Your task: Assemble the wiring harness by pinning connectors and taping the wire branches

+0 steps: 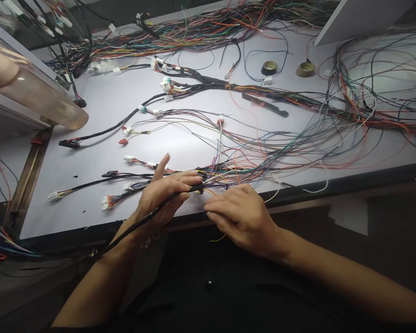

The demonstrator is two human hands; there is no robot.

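Near the table's front edge my left hand [166,192] is closed around a wire harness [149,216] where its black-taped branch meets loose coloured wires [242,169]. The thumb points up, away from the bundle. Just right of it, my right hand [244,215] has its fingers curled together; what they pinch is hidden. A thin yellow wire end [217,240] hangs below that hand. Left of my hands lie taped branches ending in connectors, among them a white-and-orange connector [107,202], a white connector [54,196] and a black connector [110,174].
A second taped harness [211,84] crosses the white table [100,111] farther back. Near it lie a dark-handled blade [265,105] and two tape rolls [269,68]. Wire heaps [180,34] run along the back. A bottle [38,92] stands at left.
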